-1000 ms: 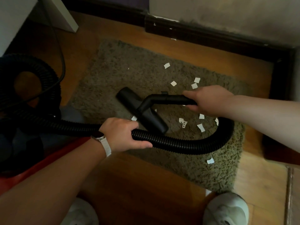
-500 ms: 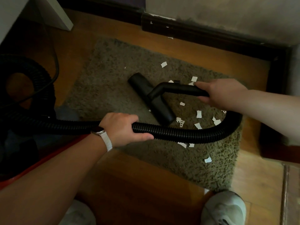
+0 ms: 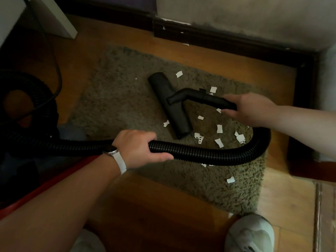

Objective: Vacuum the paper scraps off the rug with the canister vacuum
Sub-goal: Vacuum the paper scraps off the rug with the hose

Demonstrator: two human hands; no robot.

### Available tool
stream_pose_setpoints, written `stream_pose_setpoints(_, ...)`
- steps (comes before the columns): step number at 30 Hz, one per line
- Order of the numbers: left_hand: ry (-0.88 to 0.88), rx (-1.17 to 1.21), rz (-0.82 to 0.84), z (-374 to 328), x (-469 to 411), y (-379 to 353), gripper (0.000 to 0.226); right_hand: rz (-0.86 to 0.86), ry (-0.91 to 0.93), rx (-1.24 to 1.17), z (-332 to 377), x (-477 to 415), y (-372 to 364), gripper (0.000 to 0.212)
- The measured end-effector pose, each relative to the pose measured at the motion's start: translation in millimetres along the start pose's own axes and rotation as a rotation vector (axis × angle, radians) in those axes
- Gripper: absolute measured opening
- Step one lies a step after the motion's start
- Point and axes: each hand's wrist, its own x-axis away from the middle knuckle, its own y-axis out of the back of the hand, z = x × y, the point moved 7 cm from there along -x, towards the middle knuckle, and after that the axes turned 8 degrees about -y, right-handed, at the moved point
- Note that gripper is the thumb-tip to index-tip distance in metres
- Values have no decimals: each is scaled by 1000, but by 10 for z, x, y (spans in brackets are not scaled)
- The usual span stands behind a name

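A shaggy olive rug (image 3: 116, 99) lies on the wooden floor. Several white paper scraps (image 3: 219, 128) are scattered over its right half, and one scrap (image 3: 179, 74) lies beside the nozzle's far end. The black floor nozzle (image 3: 168, 104) rests flat on the rug's middle. My right hand (image 3: 249, 109) grips the black wand handle (image 3: 200, 96) just behind the nozzle. My left hand (image 3: 140, 146) is closed around the ribbed black hose (image 3: 209, 153), which curves from the handle round to the left. The canister body (image 3: 20, 170), dark with a red edge, sits at lower left, mostly in shadow.
More hose is coiled (image 3: 36, 99) at the left with a thin cable (image 3: 54, 57) running over it. A dark skirting board (image 3: 227, 39) runs along the far wall, and a white furniture leg (image 3: 54, 19) stands at upper left. My two white shoes (image 3: 251, 233) stand at the near rug edge.
The nozzle has slid away from me and to the right across the rug, my right hand pushing the handle along. A scrap has come into view at the nozzle's left side. My left hand keeps its hold.
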Motion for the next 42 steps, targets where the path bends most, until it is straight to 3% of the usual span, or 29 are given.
stream_pose_setpoints(12,-8,1,-6,118,152,-106,78,12,210,114,559,-66,-68,29)
stream_pose_setpoints(21,16,38,-13,62,-20,32,76,36,-21,29,-36,-47,-50,51)
stream_pose_setpoints(28,13,72,3,53,-18,22,73,34,-35,-86,-79,-17,-30,41)
stream_pose_setpoints(42,-48,29,-9,65,179,-36,66,44,246,33,586,-114,-69,26)
